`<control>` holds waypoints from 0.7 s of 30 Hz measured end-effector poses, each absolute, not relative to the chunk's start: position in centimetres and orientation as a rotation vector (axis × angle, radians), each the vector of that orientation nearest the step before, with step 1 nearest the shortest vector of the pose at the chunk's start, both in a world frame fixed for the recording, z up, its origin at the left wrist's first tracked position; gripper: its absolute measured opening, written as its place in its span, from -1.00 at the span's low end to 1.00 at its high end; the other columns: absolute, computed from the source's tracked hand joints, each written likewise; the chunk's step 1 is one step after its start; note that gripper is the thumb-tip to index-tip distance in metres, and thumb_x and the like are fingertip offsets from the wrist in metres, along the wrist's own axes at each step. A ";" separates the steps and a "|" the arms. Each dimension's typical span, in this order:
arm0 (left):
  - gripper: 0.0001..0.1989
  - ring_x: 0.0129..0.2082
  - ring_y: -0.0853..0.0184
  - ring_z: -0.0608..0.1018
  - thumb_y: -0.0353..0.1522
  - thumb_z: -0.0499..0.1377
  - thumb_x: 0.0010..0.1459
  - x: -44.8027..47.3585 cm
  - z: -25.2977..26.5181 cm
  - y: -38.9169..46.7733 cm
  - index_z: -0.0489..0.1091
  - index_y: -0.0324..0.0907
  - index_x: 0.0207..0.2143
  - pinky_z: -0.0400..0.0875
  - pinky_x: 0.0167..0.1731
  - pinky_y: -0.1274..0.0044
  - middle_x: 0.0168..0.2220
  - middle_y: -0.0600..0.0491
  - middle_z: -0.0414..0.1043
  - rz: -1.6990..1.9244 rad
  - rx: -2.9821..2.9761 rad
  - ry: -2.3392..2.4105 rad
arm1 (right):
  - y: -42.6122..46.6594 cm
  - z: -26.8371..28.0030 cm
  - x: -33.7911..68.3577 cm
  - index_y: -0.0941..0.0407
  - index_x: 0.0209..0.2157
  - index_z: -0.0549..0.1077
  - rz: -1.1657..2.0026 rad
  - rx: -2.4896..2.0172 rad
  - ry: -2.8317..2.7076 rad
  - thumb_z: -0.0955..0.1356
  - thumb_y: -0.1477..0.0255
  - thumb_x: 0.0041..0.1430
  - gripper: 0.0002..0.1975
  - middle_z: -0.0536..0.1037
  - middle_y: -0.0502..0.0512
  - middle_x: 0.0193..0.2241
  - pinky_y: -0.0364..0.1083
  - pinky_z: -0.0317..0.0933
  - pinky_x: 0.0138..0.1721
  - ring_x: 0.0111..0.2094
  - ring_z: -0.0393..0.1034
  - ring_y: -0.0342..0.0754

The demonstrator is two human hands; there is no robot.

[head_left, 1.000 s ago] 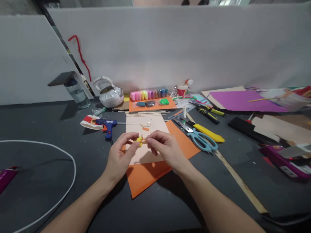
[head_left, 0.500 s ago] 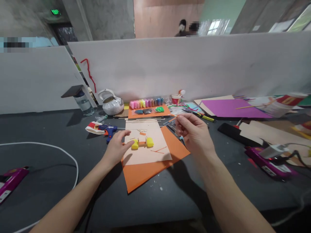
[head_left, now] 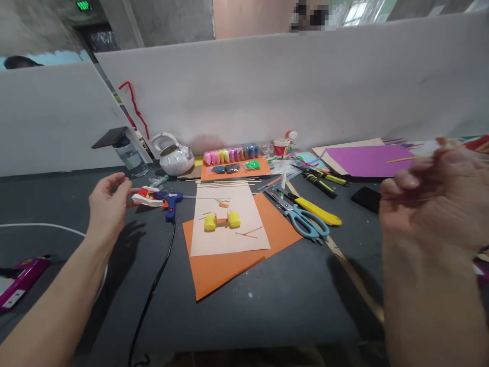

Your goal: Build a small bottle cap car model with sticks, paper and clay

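Observation:
My left hand hovers at the left, fingers loosely bent and apart. Its fingertips are beside a crumpled red and white paper cup; whether they touch it I cannot tell. Against that cup lies a blue glue gun. My right hand is raised at the far right, blurred, with curled fingers; what they pinch, if anything, does not show. On a cream sheet in the middle stands a small piece with two yellow blocks joined by an orange bar. Thin orange sticks lie beside it.
Blue-handled scissors and a yellow cutter lie right of the orange sheet. Behind are coloured clay packs, a silvery kettle-shaped object, a water bottle and purple paper. The glue gun's black cord runs toward me.
My right hand has swung far right from above the sheets, where it pinched a thin stick. My left hand has moved left from the yellow piece to the paper cup.

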State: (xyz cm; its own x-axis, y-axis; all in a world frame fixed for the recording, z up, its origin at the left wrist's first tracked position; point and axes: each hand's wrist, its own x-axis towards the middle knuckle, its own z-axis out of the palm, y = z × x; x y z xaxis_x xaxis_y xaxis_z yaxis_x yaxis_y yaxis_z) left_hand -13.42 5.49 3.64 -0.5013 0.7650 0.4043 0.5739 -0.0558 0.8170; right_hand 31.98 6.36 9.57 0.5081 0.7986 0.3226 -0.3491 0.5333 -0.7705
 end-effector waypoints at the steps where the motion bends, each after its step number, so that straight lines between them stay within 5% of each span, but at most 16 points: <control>1: -0.61 -0.08 0.20 0.58 -0.13 -0.05 0.31 -13.8 3.7 5.2 0.20 -0.13 0.08 0.51 -0.28 0.45 0.10 0.04 0.33 1.601 1.456 2.050 | 6.5 9.8 32.5 -0.03 -0.49 0.59 0.705 -0.685 -0.729 0.46 0.51 0.17 -0.81 0.38 -0.06 -0.51 -0.12 0.04 -0.59 -0.55 0.14 -0.19; 6: -0.59 -0.13 0.16 0.55 -0.18 0.13 0.21 -10.5 2.3 3.8 0.33 -0.21 0.03 0.49 -0.19 0.31 -0.05 -0.05 0.46 1.338 1.726 2.088 | 7.7 8.0 31.4 -0.03 -0.44 0.55 0.763 -0.762 -1.100 0.48 0.37 0.11 -0.92 0.48 -0.07 -0.45 -0.14 0.16 -0.53 -0.50 0.26 -0.15; 10: -0.59 -0.08 0.08 0.51 -0.15 0.33 0.01 -5.3 0.0 3.6 0.49 -0.15 -0.12 0.41 -0.07 0.27 -0.12 -0.05 0.53 0.826 2.068 1.888 | 7.9 4.7 27.2 0.10 -0.46 0.60 1.067 -0.915 -1.616 0.50 0.36 0.06 -0.90 0.62 0.08 -0.29 -0.07 0.32 -0.22 -0.25 0.50 -0.04; 15: -0.71 -0.10 0.04 0.47 -0.27 0.28 0.07 -2.6 -1.2 5.1 0.52 -0.15 -0.13 0.32 -0.03 0.22 -0.16 -0.08 0.54 0.539 2.226 1.816 | 8.4 0.7 22.8 0.10 -0.53 0.57 1.210 -0.972 -2.039 0.47 0.49 0.02 -0.91 0.58 0.20 -0.03 0.10 0.21 0.11 0.11 0.39 0.17; 21: -0.71 0.00 0.10 0.49 -0.36 0.18 0.17 -4.0 -1.2 6.2 0.50 -0.16 -0.04 0.33 0.04 0.28 -0.01 -0.09 0.52 0.464 2.292 1.609 | 8.3 -0.6 22.2 0.12 -0.44 0.53 1.254 -0.971 -2.103 0.40 0.45 0.15 -0.91 0.51 0.19 -0.04 0.08 0.23 0.08 -0.01 0.44 0.09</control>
State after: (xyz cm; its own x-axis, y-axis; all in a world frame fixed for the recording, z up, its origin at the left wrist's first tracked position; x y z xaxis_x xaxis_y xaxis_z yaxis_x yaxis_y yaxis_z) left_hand -3.97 6.16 -1.15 0.3200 0.9432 0.0889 0.8458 -0.3267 0.4218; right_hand 22.15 8.26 -0.63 -0.6193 0.7829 0.0593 0.3199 0.3205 -0.8916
